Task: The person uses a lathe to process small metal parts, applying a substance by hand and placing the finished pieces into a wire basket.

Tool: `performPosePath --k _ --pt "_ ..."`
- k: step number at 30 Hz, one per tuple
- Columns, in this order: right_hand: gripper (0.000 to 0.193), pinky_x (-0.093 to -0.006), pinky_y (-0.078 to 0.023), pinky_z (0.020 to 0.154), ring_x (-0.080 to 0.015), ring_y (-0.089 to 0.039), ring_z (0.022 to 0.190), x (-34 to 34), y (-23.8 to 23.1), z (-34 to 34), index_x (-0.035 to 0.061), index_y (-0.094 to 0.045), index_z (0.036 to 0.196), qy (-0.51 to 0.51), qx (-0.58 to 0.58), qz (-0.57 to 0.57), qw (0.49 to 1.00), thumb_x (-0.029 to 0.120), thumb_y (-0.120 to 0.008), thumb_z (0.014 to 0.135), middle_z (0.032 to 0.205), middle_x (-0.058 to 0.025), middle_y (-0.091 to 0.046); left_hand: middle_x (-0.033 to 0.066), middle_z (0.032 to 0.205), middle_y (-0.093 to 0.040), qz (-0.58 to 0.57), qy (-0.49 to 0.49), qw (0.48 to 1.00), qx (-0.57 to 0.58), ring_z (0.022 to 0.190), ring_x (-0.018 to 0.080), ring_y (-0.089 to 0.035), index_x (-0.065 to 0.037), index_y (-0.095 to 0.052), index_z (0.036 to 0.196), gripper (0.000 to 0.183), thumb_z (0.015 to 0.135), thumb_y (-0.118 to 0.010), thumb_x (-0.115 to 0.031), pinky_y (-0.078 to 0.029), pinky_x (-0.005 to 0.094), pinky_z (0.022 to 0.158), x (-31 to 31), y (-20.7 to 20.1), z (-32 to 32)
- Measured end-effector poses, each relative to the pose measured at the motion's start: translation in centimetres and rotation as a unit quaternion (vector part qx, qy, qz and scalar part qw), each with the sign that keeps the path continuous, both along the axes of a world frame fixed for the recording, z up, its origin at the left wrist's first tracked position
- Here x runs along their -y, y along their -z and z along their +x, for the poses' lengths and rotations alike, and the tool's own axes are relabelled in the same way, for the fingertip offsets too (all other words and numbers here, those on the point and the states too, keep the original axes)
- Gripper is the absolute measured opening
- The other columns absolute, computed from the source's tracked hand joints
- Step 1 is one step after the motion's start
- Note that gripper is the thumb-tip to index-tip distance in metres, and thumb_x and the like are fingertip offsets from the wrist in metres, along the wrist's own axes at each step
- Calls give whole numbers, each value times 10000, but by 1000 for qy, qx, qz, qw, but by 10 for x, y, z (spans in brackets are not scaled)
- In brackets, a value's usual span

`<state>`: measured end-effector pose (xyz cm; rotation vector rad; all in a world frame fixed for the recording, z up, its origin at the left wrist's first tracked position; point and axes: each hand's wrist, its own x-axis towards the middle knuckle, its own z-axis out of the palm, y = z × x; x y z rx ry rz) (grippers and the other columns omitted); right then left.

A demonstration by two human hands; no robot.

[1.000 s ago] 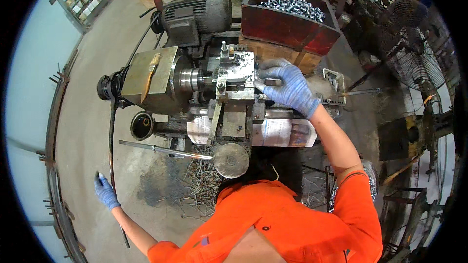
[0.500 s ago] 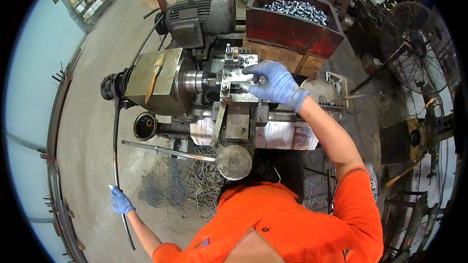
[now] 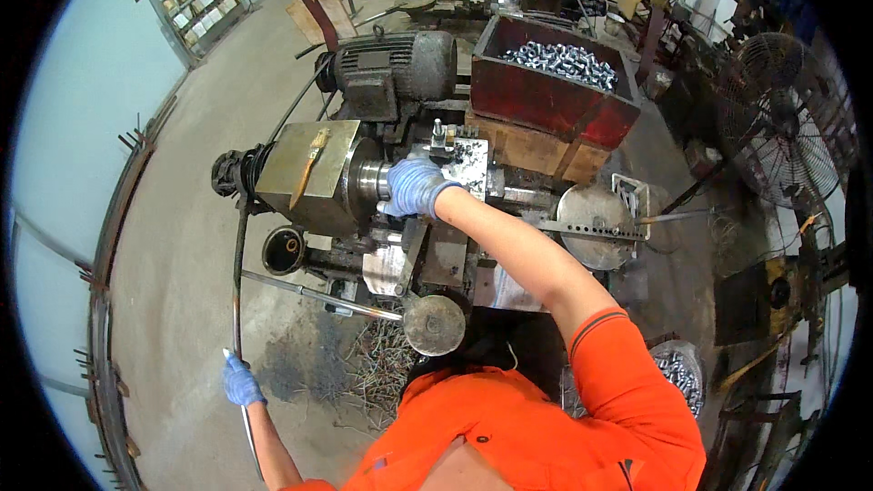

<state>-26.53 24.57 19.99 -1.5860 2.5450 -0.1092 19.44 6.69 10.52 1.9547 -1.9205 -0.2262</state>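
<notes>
In the lower left, my left hand (image 3: 242, 379) is closed round a long thin lever (image 3: 238, 291) that slopes up to the side of a small lathe. My right hand (image 3: 418, 187), in a blue glove, reaches across the lathe. Its fingers curl down right beside the shiny round chuck (image 3: 371, 180), and whatever lies inside them is hidden. Part of the metal tool slide (image 3: 470, 168) shows just right of that hand, with an upright bolt (image 3: 438, 134) behind it. A paint brush (image 3: 310, 168) rests on the flat headstock cover (image 3: 341, 150).
Behind the lathe stand a motor (image 3: 396, 68) and a red box (image 3: 550, 95) heaped with small shiny metal pieces. A metal bar (image 3: 318, 295) runs to a round disc (image 3: 434, 325) near my body. Thin scraps (image 3: 386, 359) litter the floor. A fan (image 3: 777, 109) stands at right.
My right hand has moved left from the tool slide to the chuck, and its fingers have curled in. My left hand still grips the lever. The whole view has shifted slightly.
</notes>
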Motion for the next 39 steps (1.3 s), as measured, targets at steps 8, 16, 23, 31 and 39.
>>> performPosePath --k 8,16,23,31,39 --pt "534 -419 -490 678 -351 -613 702 -1 9 -3 2 -659 725 -25 -20 -59 998 529 -575 706 710 -209 -622 140 688 -601 40 12 999 -3 678 312 -580 -56 -614 737 629 863 -324 -600 -415 428 615 -42 -1 -13" --pt "427 -387 -493 746 -302 -635 785 -1 -4 2 67 -676 844 19 -17 -20 999 452 -624 666 813 -151 -656 156 763 -603 52 129 990 -29 668 319 -569 -55 -623 822 432 852 -488 -464 -418 420 615 -1 8 -25" --pt "528 -401 -473 700 -314 -610 662 -81 -74 -14 54 -681 703 56 -139 -87 985 547 -502 769 654 -153 -620 146 807 -624 -142 314 936 -69 716 307 -603 -52 -615 984 357 863 -510 -370 -456 402 655 -20 -72 -83" --pt "499 -412 -366 961 -358 -458 1129 -176 -122 -86 127 -639 1061 262 -250 -226 904 497 -611 728 1263 -181 -472 113 703 -600 -176 409 884 -140 563 261 -586 -125 -529 1205 459 835 -550 -396 -452 372 536 -34 -140 -240" --pt "358 -419 -399 919 -358 -501 1069 -213 -35 1 101 -680 905 162 -83 -337 924 369 -722 672 1155 -188 -547 118 851 -636 -304 473 822 -90 672 283 -624 -127 -593 1064 308 829 -547 -322 -482 391 606 -14 -85 -273"
